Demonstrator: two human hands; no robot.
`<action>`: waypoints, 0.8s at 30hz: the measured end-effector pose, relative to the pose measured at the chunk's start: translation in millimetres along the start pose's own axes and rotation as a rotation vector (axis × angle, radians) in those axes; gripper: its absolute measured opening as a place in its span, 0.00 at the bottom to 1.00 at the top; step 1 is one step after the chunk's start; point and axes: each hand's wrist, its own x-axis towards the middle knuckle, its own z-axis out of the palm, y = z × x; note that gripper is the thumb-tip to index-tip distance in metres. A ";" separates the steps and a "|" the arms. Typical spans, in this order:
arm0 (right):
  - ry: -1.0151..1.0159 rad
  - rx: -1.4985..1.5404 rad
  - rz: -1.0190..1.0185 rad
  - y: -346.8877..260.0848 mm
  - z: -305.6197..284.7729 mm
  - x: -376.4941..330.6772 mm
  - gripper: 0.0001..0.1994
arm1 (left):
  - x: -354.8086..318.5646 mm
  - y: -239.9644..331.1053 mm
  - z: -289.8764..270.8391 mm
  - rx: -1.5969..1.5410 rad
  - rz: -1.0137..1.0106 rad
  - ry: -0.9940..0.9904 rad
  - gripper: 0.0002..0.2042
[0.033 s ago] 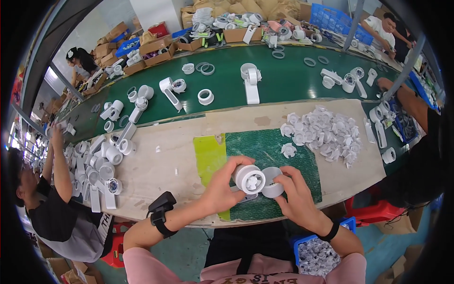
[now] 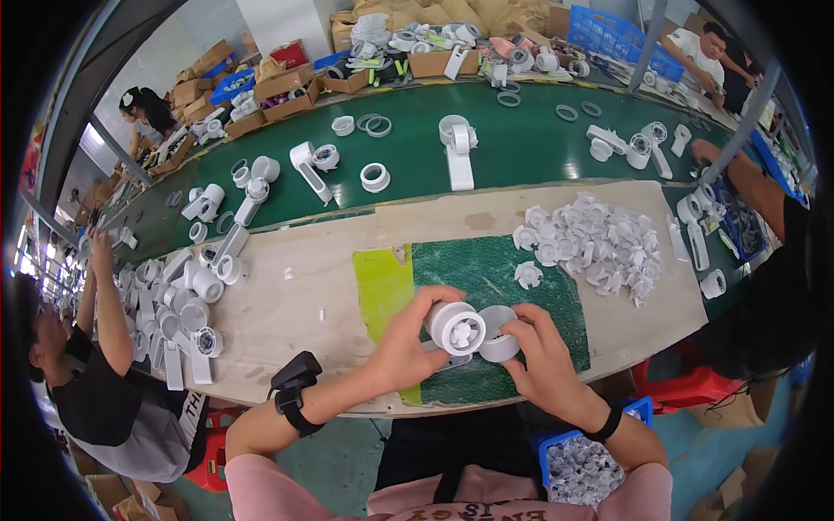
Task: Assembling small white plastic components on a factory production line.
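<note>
My left hand is closed around a white round fan housing, whose open end shows a small white bladed wheel inside. Beside it, a white cup-shaped part is gripped by my right hand, thumb below and fingers on its rim. The two round parts touch or nearly touch; whether they are joined cannot be seen. A pale flat piece shows beneath them, partly hidden. Both hands are above a green mat with a yellow-green strip along its left side.
White bladed wheels are heaped right of the mat. White fan parts are piled at the left near a co-worker. More fan pieces lie on the green belt. A blue crate of small parts stands below the table edge.
</note>
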 end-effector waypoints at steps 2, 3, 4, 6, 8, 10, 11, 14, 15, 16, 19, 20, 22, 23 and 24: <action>-0.013 0.011 0.015 0.5 0.2 -0.7 0.24 | -0.5 -1.3 0.2 0.023 -0.008 0.007 0.29; -0.022 0.024 0.026 0.7 0.3 -0.8 0.24 | 0.1 -1.6 0.5 0.021 -0.006 0.004 0.29; -0.021 0.021 0.029 0.9 0.4 -1.2 0.24 | 0.7 -2.0 1.0 0.017 -0.008 -0.001 0.29; -0.025 0.001 0.022 2.0 0.5 -2.1 0.25 | 2.0 -3.1 1.8 0.013 -0.006 -0.008 0.29; -0.032 -0.010 0.021 4.7 1.5 -4.4 0.26 | 2.4 -5.4 3.3 -0.030 -0.022 -0.012 0.29; -0.036 -0.023 0.026 4.5 -0.7 -6.1 0.27 | 3.0 -9.1 5.2 -0.091 -0.044 -0.017 0.29; -0.040 -0.067 0.011 1.7 -3.9 -5.9 0.28 | 3.1 -10.1 6.7 -0.150 -0.069 -0.017 0.29; 0.000 -0.097 -0.023 -5.7 -12.3 -0.5 0.32 | 5.4 -5.3 11.6 -0.204 -0.155 -0.062 0.29; 0.031 -0.074 -0.052 -7.9 -14.4 0.5 0.34 | 6.3 -2.1 14.7 -0.205 -0.146 -0.075 0.29; 0.051 -0.014 -0.003 -9.5 -14.9 0.4 0.34 | 7.2 1.1 18.0 -0.208 -0.135 -0.076 0.30; 0.028 0.172 0.128 -2.8 -17.4 -0.4 0.33 | 11.9 7.5 28.6 -0.236 -0.113 -0.086 0.31; 0.038 0.175 0.124 3.1 -18.4 -1.7 0.31 | 13.5 7.7 33.1 -0.237 -0.124 -0.077 0.31; 0.049 0.221 0.148 9.0 -22.8 -4.2 0.30 | 17.9 10.4 40.8 -0.234 -0.119 -0.082 0.32; 0.048 0.276 0.170 10.9 -26.6 -5.6 0.29 | 20.2 12.7 45.2 -0.205 -0.133 -0.080 0.32; 0.072 0.255 0.182 13.5 -32.2 -7.8 0.29 | 24.3 14.0 52.7 -0.180 -0.142 -0.089 0.33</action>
